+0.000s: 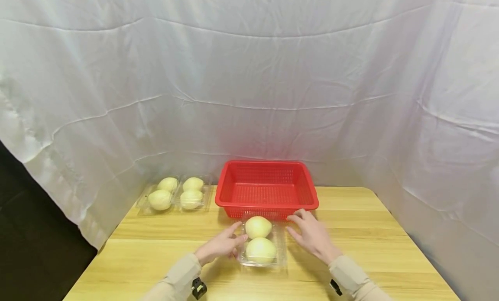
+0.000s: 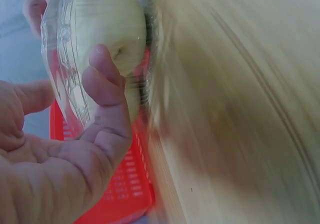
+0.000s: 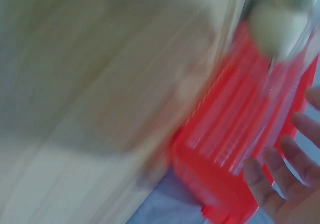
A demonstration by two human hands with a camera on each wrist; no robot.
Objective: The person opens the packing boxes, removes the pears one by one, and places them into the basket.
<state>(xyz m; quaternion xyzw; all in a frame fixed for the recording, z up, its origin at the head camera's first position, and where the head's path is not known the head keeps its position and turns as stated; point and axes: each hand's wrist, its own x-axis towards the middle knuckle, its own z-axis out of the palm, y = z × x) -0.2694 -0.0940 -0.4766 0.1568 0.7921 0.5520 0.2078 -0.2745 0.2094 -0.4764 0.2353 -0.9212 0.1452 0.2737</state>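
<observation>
A clear plastic box (image 1: 279, 249) with two pale yellow, pear-like fruits (image 1: 260, 250) is close in front of the red basket. At its left side, my left hand (image 1: 223, 244) grips it, the thumb at the upper edge and curled fingers (image 2: 107, 84) against the side wall. My right hand (image 1: 310, 234) is beside the box's right edge, fingers spread and slightly bent, holding nothing. In the right wrist view those fingers (image 3: 282, 171) stand apart from the box. The red basket (image 1: 267, 205) has slotted walls and nothing inside.
Two more clear boxes, each with two pale yellow fruits (image 1: 160, 200) (image 1: 191, 199), sit at the table's back left, next to the basket. The wooden table (image 1: 362, 231) is bordered by white curtains (image 1: 249, 76) behind and at both sides. Dark fabric (image 1: 35, 231) shows at the left.
</observation>
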